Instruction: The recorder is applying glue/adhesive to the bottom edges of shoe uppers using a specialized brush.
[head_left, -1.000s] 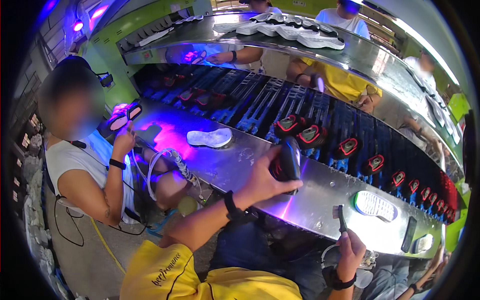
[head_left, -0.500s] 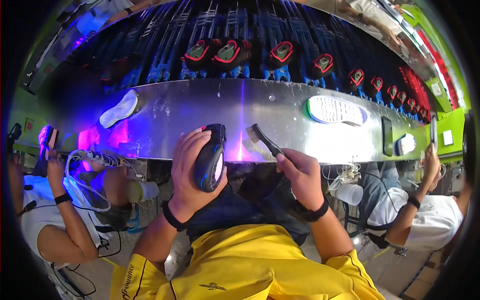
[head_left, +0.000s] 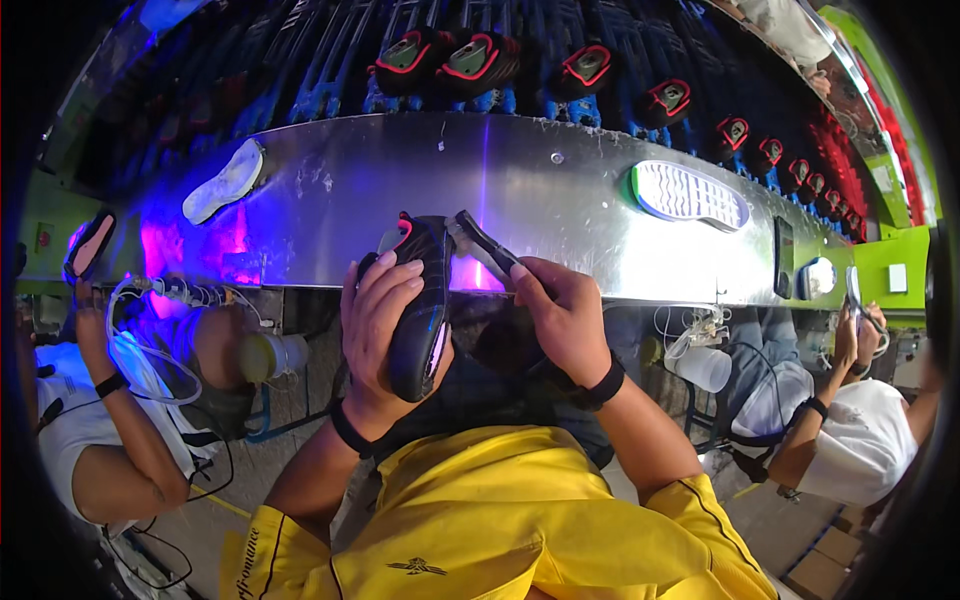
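In front of the metal bench's near edge, my left hand [head_left: 372, 325] is wrapped round a black shoe upper [head_left: 422, 320] with red at its collar. The upper stands tilted, one end toward the bench, and a pale strip and a blue mark show on its side. My right hand [head_left: 565, 320] is closed on the dark handle of a small brush [head_left: 487, 242]. The brush's bristle end is up against the right side of the upper's far end; whether it touches cannot be made out.
On the metal bench [head_left: 350, 220] lie a white sole [head_left: 225, 182] at left and a white, green-edged sole [head_left: 690, 195] at right. Beyond runs a rack of black, red-rimmed shoes [head_left: 480, 58]. People in white sit at both sides, one near a white bucket [head_left: 698, 365].
The brush has moved left, from apart to right beside the upper. My left hand has turned the upper so more of its top shows. The whole view has shifted slightly.
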